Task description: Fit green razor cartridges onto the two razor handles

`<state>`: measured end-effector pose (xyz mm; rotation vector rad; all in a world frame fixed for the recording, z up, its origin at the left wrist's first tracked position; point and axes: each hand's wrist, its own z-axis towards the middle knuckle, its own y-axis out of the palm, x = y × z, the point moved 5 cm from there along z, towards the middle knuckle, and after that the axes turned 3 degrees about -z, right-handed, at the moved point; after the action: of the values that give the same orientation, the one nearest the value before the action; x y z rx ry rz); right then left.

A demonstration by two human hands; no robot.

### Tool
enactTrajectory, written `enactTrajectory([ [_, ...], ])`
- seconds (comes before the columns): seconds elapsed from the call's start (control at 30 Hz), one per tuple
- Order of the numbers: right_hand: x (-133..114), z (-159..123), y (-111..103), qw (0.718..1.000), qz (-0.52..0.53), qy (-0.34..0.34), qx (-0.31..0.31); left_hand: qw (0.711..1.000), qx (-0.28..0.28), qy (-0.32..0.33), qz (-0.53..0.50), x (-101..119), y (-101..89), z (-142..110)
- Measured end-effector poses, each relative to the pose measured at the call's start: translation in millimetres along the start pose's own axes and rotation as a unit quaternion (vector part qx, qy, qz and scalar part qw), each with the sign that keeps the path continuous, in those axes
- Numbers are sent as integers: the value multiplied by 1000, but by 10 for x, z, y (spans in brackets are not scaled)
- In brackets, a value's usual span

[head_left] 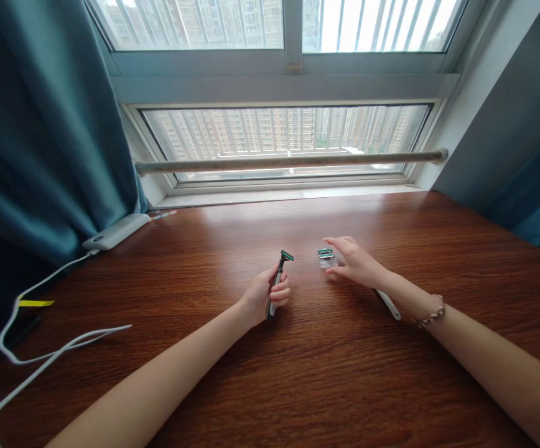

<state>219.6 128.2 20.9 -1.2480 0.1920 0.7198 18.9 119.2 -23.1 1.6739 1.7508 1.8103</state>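
Note:
A razor (277, 287) with a black and white handle stands nearly upright in my left hand (258, 297), its green-striped head at the top. The fingers are wrapped round the handle. To the right, a small clear case (328, 262) with razor blade cartridges (326, 253) rests on the table. My right hand (354, 261) is beside this case, thumb and fingers spread apart around its right side; whether they touch it I cannot tell. Partly hidden under my right forearm lies a slim white-and-dark handle (389, 305).
The brown wooden table (260, 386) reaches to the window sill, where a metal rail (293, 163) runs across. At the left are a white power strip (117, 231), a looping white cable (65, 351), a yellow strip (35, 303) and a blue curtain (55, 112).

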Motion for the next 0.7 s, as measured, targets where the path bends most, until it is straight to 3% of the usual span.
enactTrajectory([
  [0.2, 214, -24, 179, 1000, -6, -7, -28, 1000, 5, -8, 15, -17, -18, 5],
  [0.4, 241, 19, 97, 1000, 0, -21, -19, 998, 34, 34, 38, -23, -1, -12],
  [0.57, 403, -47, -403, 999, -8, -28, 21, 995, 54, 57, 56, -33, 14, -15],
  [0.7, 872, -361, -930, 999, -31, 2, 40, 993, 74, 69, 65, -32, 42, -15],
])
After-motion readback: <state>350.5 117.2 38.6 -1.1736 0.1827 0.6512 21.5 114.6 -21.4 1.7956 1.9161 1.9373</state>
